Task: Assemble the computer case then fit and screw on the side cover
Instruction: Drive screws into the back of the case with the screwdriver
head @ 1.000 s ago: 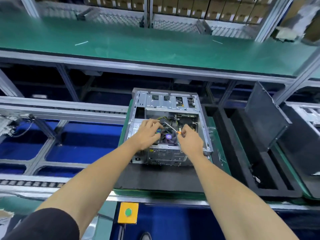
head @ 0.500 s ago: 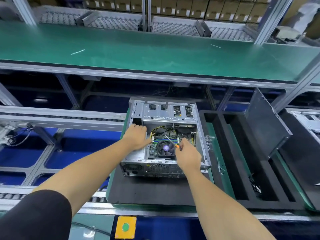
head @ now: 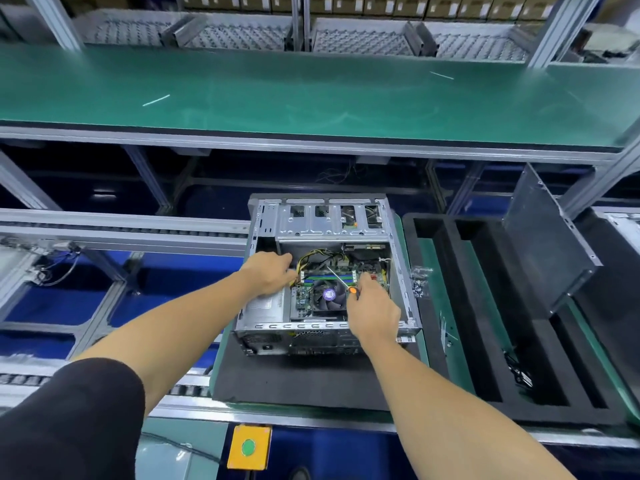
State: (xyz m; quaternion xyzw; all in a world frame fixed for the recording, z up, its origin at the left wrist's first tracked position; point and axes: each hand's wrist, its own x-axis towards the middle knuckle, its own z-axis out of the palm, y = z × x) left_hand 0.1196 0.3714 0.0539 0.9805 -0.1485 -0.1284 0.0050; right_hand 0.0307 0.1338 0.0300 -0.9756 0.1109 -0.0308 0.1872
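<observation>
An open silver computer case lies on its side on a black foam pad, its motherboard and CPU fan showing. My left hand reaches into the case's left part, fingers curled by the yellow cables; what they hold is hidden. My right hand grips a thin screwdriver with an orange collar, its shaft pointing up-left over the memory slots. The dark side cover leans upright in the foam tray to the right.
A black foam tray with long slots sits right of the case. Small screws lie on the green mat between them. A green shelf spans above. Conveyor rails run left. An orange box with a green button sits at the front.
My left hand moved left from the fan toward the case's left side by the cables. My right hand with the screwdriver stayed near the fan. The view shifted slightly.
</observation>
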